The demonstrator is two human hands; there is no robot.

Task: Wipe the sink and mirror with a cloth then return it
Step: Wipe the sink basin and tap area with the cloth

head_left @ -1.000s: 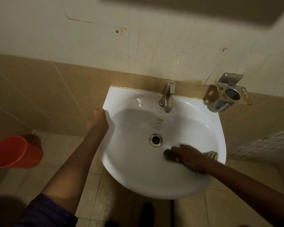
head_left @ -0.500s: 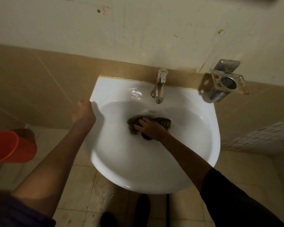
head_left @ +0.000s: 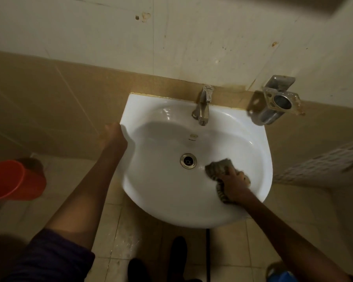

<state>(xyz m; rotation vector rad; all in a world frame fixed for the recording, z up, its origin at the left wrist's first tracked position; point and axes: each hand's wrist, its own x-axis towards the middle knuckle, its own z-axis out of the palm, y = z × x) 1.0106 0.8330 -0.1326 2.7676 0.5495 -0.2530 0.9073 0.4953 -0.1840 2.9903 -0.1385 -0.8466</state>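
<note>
1. Cloth [head_left: 219, 169] first, from the head view, the only one I have: it lies bunched in the basin of the sink [head_left: 161, 204], just right of the drain [head_left: 188, 160], pressed flat against the white wall of the bowl under my right hand [head_left: 235, 185].
2. My right fingers [head_left: 230, 171] are clamped down on the cloth, part of which sticks out toward the drain and part trails below the palm.
3. My left hand [head_left: 112, 135] braces on the sink's left rim; its fingers curl over the edge out of sight, so I cannot tell how they are set.
4. Tap [head_left: 202, 107] appears off, with no stream falling; a metal holder [head_left: 277, 101] on the wall stands well apart.
5. Progress, as I judge it: the sink wipe is under way, with the front and left of the bowl possibly unfinished.
6. No mirror shows here; wiping it and returning the cloth are both left.
</note>
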